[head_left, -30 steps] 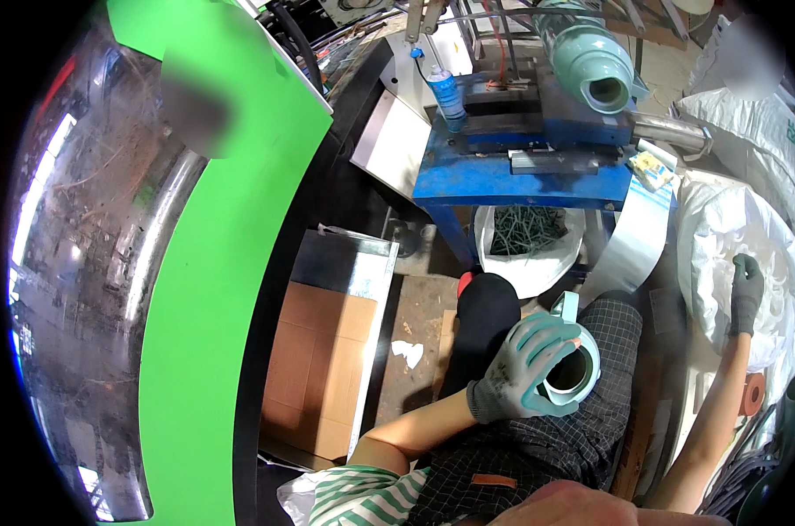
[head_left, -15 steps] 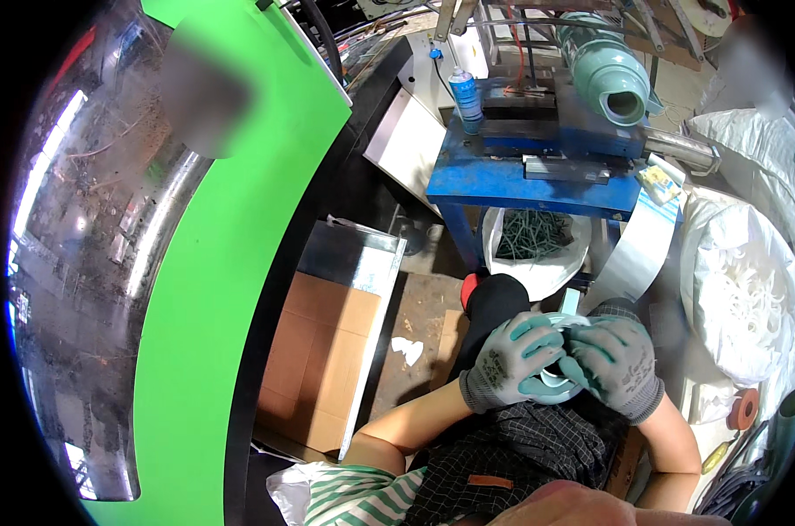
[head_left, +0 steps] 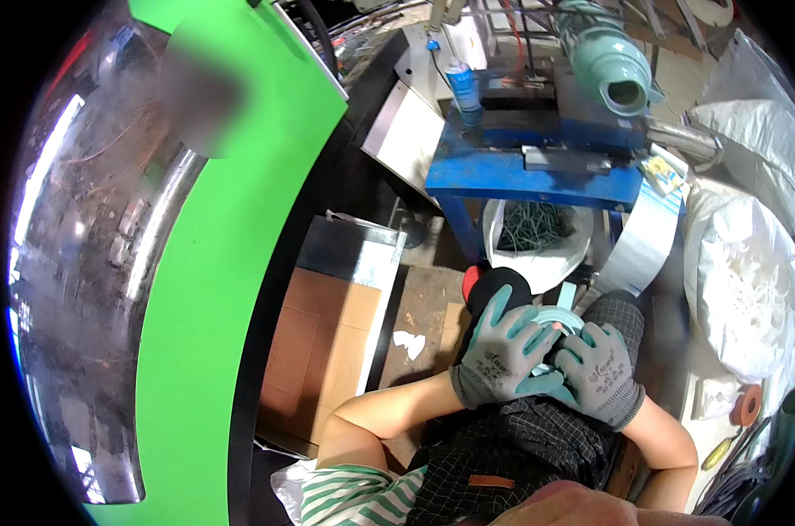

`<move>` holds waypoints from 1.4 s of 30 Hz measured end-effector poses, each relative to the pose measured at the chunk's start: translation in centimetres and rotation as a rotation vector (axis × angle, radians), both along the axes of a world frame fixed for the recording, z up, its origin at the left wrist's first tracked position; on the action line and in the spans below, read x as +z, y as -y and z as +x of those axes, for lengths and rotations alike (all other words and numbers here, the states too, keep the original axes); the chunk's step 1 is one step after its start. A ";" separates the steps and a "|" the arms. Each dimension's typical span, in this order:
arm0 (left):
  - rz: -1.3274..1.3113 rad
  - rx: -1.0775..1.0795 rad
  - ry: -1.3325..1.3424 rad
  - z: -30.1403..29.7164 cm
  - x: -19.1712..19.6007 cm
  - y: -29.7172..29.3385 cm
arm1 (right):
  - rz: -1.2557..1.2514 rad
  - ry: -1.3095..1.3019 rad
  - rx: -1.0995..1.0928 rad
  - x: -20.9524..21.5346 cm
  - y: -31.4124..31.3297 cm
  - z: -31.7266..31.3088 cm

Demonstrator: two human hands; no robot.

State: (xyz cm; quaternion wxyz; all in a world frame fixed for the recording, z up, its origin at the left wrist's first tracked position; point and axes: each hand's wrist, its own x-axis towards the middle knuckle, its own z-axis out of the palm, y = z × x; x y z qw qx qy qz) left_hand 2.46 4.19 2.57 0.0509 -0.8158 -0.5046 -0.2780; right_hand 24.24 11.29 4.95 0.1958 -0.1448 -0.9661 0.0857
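Fitting: pale green, partly covered.
Left hand: laid over it, fingers spread.
Right hand: placed close beside, fingers curled.
Grip, both: cannot be told.

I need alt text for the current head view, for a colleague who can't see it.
Gloved left hand and right hand partly cover a pale green part at the person's lap. Ahead stands a blue bench; rightward, a white bag holds white scraps.
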 end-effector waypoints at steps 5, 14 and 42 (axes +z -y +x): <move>-0.142 0.035 -0.238 -0.1 1.6 -0.3 | 0.130 -0.015 -0.046 -1.7 0.4 -0.1; -0.321 0.000 -0.517 1.2 3.8 -5.0 | 0.055 -0.065 -0.024 -2.4 0.0 0.2; -0.019 -0.391 -0.164 8.3 -2.0 -21.9 | -1.398 -1.170 -0.592 -12.8 -10.4 8.5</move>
